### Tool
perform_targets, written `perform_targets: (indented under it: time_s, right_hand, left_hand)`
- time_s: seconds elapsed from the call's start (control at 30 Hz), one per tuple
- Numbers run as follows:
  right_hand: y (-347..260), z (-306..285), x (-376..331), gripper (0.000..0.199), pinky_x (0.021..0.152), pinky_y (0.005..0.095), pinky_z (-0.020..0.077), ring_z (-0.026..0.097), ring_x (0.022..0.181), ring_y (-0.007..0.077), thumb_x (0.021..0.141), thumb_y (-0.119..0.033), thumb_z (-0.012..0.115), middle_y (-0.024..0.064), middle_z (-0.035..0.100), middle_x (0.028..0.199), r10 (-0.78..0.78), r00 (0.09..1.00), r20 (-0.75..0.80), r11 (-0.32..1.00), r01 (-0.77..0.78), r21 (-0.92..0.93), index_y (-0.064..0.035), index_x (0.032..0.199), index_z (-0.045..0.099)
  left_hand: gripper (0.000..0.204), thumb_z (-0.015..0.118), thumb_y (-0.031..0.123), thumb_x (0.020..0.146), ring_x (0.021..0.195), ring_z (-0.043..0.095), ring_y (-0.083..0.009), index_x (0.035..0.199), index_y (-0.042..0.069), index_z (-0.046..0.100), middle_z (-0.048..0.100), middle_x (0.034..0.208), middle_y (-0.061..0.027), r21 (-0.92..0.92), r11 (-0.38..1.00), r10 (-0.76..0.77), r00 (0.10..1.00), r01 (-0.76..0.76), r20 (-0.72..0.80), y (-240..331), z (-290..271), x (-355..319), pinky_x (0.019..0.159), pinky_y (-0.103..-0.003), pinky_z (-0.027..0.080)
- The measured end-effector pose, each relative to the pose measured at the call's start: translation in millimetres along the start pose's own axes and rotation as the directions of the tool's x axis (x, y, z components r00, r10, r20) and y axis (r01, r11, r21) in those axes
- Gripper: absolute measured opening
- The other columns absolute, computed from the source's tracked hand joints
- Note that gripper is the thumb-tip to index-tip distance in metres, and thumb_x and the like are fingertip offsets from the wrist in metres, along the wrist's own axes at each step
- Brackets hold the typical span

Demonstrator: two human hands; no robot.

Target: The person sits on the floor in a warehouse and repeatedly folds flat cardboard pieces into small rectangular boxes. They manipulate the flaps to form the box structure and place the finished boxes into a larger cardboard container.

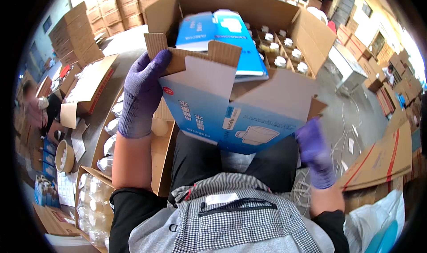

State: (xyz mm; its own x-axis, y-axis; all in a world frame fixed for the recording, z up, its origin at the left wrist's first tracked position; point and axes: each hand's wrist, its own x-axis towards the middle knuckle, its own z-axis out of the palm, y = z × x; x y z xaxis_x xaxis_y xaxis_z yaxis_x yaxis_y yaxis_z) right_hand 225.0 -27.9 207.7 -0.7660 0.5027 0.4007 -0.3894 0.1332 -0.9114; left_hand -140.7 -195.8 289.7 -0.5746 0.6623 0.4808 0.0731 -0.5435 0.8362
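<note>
A blue printed carton (209, 115) stands across my lap, its top flaps raised and brown cardboard showing along the inside. My left hand (144, 86), in a purple knit glove, is closed on the carton's upper left edge. At the carton's right lower side is my right hand (315, 144), also gloved in purple; motion smears its fingers. Behind the carton, flat blue printed pieces (238, 44) rest on a large open brown box (311, 32). White-capped bottles (280, 61) stand in the dividers of that box.
Left of my legs, a long brown box (162, 161) and a tray of clear wrapped bottles (94, 204) stand. A person (35, 108) sits far left. Flattened cardboard (382, 157) and a white bag (378, 215) lie at right; cables (342, 141) cross the floor.
</note>
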Motion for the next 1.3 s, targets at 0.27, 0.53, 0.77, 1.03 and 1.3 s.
perform_targets:
  time_s: [0.27, 0.53, 0.77, 1.03, 1.3]
  right_hand:
    - [-32, 41, -44, 0.055, 0.110, 0.0460, 0.0405, 0.054, 0.126, 0.0322, 0.099, -0.034, 0.056, 0.0165, 0.054, 0.136, -0.059, 0.961, -0.270, 0.841, -0.098, -0.532, -0.0027, 0.143, 0.043]
    - [-63, 84, -62, 0.052, 0.107, 0.0350, 0.0412, 0.050, 0.127, 0.0256, 0.100, -0.020, 0.054, 0.0176, 0.050, 0.137, -0.028, 0.904, -0.426, 0.876, -0.183, -0.447, -0.0012, 0.146, 0.037]
    - [-58, 69, -66, 0.048, 0.091, 0.0439, 0.0441, 0.060, 0.099, 0.0301, 0.086, -0.050, 0.069, 0.0152, 0.064, 0.104, -0.296, 0.955, 0.028, 0.541, 0.192, -0.819, -0.0049, 0.103, 0.068]
    - [-71, 65, -44, 0.052, 0.089, 0.0498, 0.0433, 0.062, 0.092, 0.0285, 0.067, -0.051, 0.077, 0.0059, 0.068, 0.101, -0.082, 0.845, 0.528, 0.621, 0.458, -0.637, -0.0134, 0.103, 0.073]
    - [-58, 92, -35, 0.042, 0.087, 0.0447, 0.0509, 0.062, 0.102, 0.0283, 0.078, -0.035, 0.076, 0.0140, 0.067, 0.115, -0.304, 0.949, 0.080, 0.296, 0.174, -0.939, -0.0105, 0.112, 0.069]
  left_hand:
    - [0.030, 0.062, 0.014, 0.099, 0.096, 0.058, -0.0106, 0.126, 0.000, 0.060, 0.065, 0.106, -0.0037, 0.255, 0.921, 0.336, 0.932, -0.295, -0.134, -19, 62, -68, 0.084, -0.025, 0.046]
    - [0.055, 0.072, 0.062, 0.074, 0.106, 0.053, -0.0325, 0.097, 0.012, 0.067, 0.063, 0.107, -0.0112, 0.092, 0.784, 0.313, 0.519, -0.614, 0.796, 2, 85, -89, 0.102, -0.050, 0.038]
    - [0.065, 0.079, 0.069, 0.058, 0.106, 0.057, -0.0325, 0.079, 0.008, 0.070, 0.065, 0.094, -0.0087, 0.422, 0.693, 0.053, 0.624, -0.585, 0.779, 6, 74, -76, 0.089, -0.044, 0.044]
    - [0.049, 0.092, 0.047, 0.058, 0.109, 0.059, -0.0323, 0.079, 0.009, 0.069, 0.066, 0.103, -0.0097, 0.300, 0.806, 0.034, 0.546, -0.510, 0.837, 4, 68, -70, 0.091, -0.045, 0.047]
    - [0.059, 0.079, 0.004, 0.068, 0.123, 0.054, -0.0311, 0.125, 0.008, 0.064, 0.058, 0.126, -0.0136, 0.514, 0.688, 0.055, 0.743, -0.512, 0.667, -3, 102, -98, 0.103, -0.038, 0.047]
